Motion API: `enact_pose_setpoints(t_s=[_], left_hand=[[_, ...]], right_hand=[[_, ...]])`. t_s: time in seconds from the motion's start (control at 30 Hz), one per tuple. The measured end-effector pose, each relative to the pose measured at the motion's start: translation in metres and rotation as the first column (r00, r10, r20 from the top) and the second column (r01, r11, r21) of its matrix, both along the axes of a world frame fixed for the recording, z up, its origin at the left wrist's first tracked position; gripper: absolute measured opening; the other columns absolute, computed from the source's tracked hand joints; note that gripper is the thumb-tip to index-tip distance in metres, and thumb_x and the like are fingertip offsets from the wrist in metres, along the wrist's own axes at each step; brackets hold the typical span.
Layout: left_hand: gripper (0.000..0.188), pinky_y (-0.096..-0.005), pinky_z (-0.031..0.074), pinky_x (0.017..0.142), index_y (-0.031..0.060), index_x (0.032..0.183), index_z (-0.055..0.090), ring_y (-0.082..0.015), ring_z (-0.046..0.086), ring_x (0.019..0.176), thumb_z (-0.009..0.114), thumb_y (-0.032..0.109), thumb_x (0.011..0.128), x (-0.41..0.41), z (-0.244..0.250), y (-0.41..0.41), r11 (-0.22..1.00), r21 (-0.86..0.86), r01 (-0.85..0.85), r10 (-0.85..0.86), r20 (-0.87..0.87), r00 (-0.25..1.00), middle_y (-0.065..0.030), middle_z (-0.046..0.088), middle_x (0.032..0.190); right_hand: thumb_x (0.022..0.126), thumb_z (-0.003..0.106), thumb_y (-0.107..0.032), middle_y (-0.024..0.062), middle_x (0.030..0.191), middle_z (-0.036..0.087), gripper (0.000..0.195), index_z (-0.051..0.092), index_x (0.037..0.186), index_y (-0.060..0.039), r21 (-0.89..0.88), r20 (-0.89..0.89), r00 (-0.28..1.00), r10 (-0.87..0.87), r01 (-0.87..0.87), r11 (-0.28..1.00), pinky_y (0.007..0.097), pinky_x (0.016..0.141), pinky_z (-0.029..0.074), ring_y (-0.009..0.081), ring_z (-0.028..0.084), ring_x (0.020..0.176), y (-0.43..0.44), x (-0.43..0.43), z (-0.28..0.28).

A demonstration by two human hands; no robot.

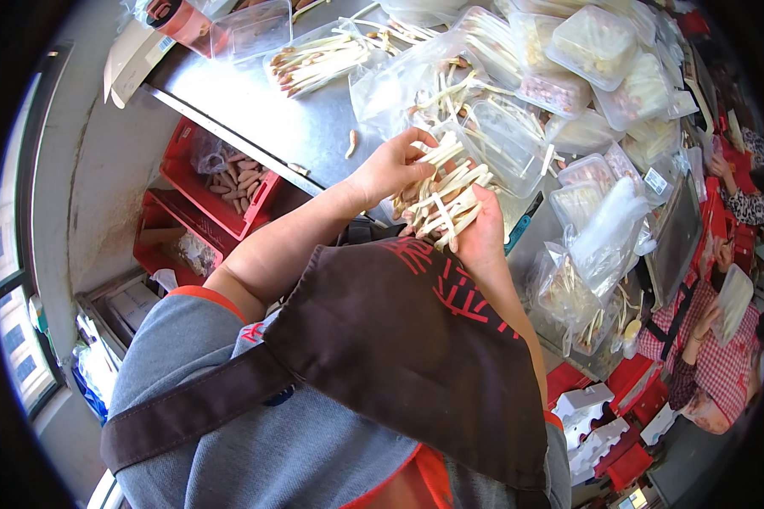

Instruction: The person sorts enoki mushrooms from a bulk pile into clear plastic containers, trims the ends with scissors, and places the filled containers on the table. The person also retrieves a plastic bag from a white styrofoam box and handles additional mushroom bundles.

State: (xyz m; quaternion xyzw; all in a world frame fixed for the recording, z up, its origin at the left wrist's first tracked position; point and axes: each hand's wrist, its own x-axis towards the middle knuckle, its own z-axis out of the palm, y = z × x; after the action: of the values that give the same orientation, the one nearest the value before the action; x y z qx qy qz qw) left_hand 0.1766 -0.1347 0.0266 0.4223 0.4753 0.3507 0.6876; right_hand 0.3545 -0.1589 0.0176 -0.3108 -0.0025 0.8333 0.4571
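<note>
A bunch of pale sprouts with brownish tips [449, 200], which look like peanut sprouts, lies between my hands just above the table's near edge. My right hand [486, 230] grips the bunch from the right, thumb over the stems. From the left, my left hand [398, 164] curls its fingers on the upper part of the bunch; its fingertips are partly hidden among the stems. Behind the bunch is a clear plastic tray [512, 149] with loose sprouts about it. A teal-handled cutter [517, 234] lies right of my right hand.
The metal table [229, 95] carries a bag of sprouts [321, 60] and stacked clear boxes [595, 48]. A plastic bag [611, 229] lies at right. Red crates [188, 153] stand below the left edge. Another person in a checked garment [735, 362] holds a box at far right.
</note>
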Motion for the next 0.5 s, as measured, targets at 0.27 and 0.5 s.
enact_pose_setpoints(t_s=[0.27,0.5], left_hand=[[0.025,-0.0220,0.044,0.060,0.0019,0.105,0.049,-0.0080,0.056,0.076,0.061,0.008,0.084,-0.006,-0.011,0.008,0.993,0.110,0.041,-0.034,-0.068,0.997,-0.0063,0.064,0.086],[0.020,-0.0267,0.047,0.067,0.0012,0.101,0.054,-0.0128,0.060,0.077,0.058,0.011,0.084,0.006,-0.010,0.005,0.949,0.300,0.091,0.034,-0.389,0.921,-0.0094,0.065,0.085]], right_hand=[[0.092,0.041,-0.022,0.0111,0.129,0.050,0.036,0.041,0.127,-0.0134,-0.091,0.079,0.994,-0.069,0.076,0.993,0.0483,0.093,0.043,0.0296,0.051,0.112,0.001,-0.005,0.000],[0.089,0.044,-0.014,0.0140,0.127,0.050,0.043,0.034,0.130,-0.0136,-0.087,0.103,0.992,-0.077,0.086,0.992,0.0495,0.096,0.040,0.0301,0.048,0.115,0.002,-0.004,-0.006]])
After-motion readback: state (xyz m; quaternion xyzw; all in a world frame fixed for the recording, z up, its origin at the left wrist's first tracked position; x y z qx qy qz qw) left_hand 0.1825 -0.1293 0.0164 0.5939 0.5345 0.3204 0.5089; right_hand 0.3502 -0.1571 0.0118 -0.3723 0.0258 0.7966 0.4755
